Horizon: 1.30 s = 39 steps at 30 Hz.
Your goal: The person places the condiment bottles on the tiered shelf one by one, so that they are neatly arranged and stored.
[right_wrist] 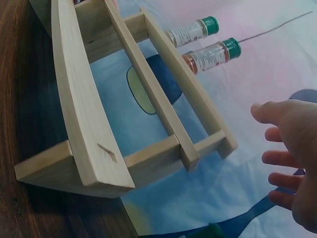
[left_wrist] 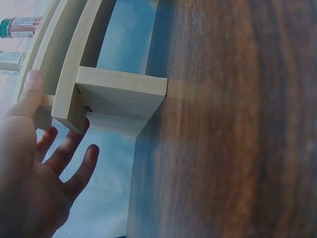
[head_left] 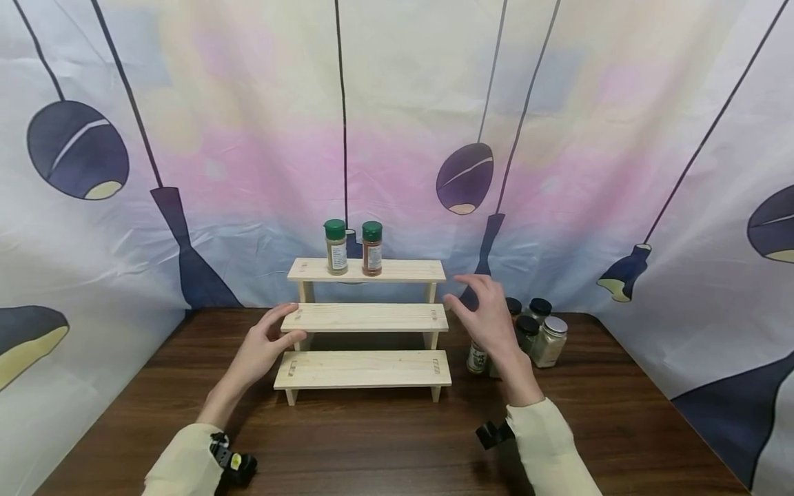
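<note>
A pale wooden three-tier rack [head_left: 362, 368] stands on the table. My left hand [head_left: 263, 351] is at the left end of its middle shelf, thumb at the front and fingers behind, holding it. On the top shelf stand two green-capped spice jars, one with beige contents [head_left: 336, 246] and one with reddish contents [head_left: 372, 249]. My right hand [head_left: 486, 313] is raised just right of the rack, fingers apart and curved, with nothing in it. In the right wrist view, a gap separates this hand [right_wrist: 292, 153] from the rack's right end [right_wrist: 106, 183].
Several jars stand right of the rack, partly hidden by my right hand and forearm. Among them are a silver-lidded jar [head_left: 550, 342] and a black-lidded jar [head_left: 540, 308]. A patterned cloth [head_left: 397, 103] hangs behind the dark wooden table [head_left: 372, 448].
</note>
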{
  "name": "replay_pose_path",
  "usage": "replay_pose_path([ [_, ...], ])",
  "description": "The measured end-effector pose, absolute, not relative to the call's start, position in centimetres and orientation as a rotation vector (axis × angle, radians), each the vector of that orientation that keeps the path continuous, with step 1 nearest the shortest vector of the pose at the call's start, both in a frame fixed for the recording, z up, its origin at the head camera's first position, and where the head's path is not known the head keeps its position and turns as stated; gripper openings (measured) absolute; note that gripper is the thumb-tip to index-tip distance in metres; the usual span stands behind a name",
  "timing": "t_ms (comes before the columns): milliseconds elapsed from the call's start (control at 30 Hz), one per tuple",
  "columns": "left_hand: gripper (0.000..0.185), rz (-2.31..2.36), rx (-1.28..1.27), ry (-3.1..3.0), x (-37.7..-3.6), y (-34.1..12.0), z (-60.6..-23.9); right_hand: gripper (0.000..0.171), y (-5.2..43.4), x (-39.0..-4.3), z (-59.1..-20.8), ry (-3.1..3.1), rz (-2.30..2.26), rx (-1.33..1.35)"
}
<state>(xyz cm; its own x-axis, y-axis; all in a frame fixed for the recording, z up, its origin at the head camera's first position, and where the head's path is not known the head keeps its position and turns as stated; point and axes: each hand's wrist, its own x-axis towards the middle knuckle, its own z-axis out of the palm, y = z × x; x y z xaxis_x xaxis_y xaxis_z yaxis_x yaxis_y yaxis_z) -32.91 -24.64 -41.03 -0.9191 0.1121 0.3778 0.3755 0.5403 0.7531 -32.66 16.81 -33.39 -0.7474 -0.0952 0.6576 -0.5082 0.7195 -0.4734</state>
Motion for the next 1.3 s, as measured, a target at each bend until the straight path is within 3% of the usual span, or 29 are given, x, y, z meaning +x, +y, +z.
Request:
replay_pose_path([
  [733, 0.065, -1.318, -0.418, -2.48, -33.1, -24.4, -41.0, 0.038, 23.2, -34.8, -34.9, -2.328, 0.949, 0.206],
  [1300, 0.065, -1.312, -0.398, -2.484, -32.8, -24.6, -41.0, 0.042, 24.3, -35.3, -35.9, -2.491, 0.851, 0.101],
])
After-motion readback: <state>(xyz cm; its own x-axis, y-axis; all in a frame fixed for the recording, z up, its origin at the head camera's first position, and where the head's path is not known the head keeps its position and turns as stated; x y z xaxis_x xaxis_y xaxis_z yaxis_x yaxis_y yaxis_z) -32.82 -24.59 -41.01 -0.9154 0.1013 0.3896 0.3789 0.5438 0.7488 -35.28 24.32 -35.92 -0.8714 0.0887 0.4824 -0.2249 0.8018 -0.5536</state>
